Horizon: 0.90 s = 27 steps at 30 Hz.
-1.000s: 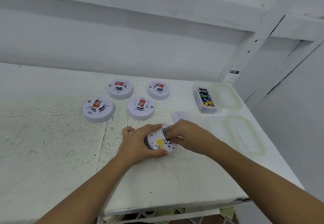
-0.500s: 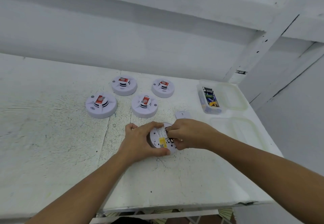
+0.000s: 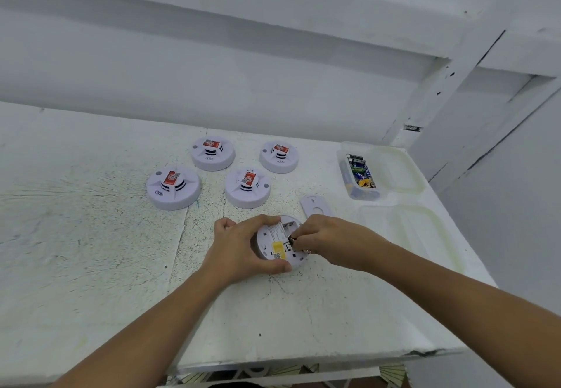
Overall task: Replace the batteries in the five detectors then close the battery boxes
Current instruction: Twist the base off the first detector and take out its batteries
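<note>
Old battery (image 3: pixel 293 239) lifting out of first detector (image 3: pixel 273 246)
We grip it with the left hand (image 3: pixel 239 248); right hand (image 3: pixel 328 240) now pinches the battery.

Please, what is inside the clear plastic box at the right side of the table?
The clear box holds loose batteries with dark, green, blue and yellow wrappers. They lie piled together, so those underneath are covered and the exact count cannot be told.

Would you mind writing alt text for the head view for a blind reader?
The left hand grips an upturned detector on a table while the right hand pinches a battery at its open compartment. Four more detectors stand behind, a battery tub at right.
</note>
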Motion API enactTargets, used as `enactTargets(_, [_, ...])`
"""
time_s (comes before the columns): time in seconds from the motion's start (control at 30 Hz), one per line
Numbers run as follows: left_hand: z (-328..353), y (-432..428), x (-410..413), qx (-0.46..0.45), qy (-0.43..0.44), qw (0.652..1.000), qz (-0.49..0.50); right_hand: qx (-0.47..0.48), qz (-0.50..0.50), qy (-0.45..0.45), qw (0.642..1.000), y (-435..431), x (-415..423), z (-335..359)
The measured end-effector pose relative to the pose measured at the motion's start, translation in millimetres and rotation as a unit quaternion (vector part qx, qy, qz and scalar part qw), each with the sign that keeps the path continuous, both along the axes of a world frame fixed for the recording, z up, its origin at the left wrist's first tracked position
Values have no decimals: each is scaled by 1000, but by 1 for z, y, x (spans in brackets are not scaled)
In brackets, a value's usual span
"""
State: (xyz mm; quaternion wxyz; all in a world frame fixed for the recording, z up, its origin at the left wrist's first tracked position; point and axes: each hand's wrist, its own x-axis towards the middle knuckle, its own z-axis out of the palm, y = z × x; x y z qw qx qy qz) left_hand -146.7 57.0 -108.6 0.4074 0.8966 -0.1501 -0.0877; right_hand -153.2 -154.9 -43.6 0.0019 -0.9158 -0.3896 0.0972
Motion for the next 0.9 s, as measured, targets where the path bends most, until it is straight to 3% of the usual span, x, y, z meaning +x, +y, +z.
enactTargets(0.1, [0,0,-1,-3,6,1000,7,69,-93,70,991,1,-2,5])
enactTargets(0.17, [-1,0,-2,-6,9,1000,10,170,-217,168,946,-2,-3,9])
enactTargets(0.23, [-1,-1,-2,-11,13,1000,12,291,-292,257,874,-6,-4,13])
enactTargets(0.33, [-2,-1,-2,-18,23,999,17,489,-376,370,694,-16,-5,25])
enactTargets(0.4, [-3,-1,-2,-16,21,1000,17,568,-430,372,595,-30,-3,33])
enactTargets(0.47, [-3,-1,-3,-12,21,1000,17,603,-483,313,552,-48,-2,40])
enactTargets(0.53, [-4,-1,-3,-11,25,999,21,587,-534,222,566,-66,-1,42])
enactTargets(0.63, [-5,-1,-3,-11,22,999,22,446,-606,113,649,-86,-5,30])
enactTargets(0.7, [-4,0,-3,-12,18,1000,22,353,-631,88,686,-90,-8,18])
enactTargets(0.9, [-6,-1,-2,-14,4,1000,13,223,-651,65,723,-80,-9,-6])
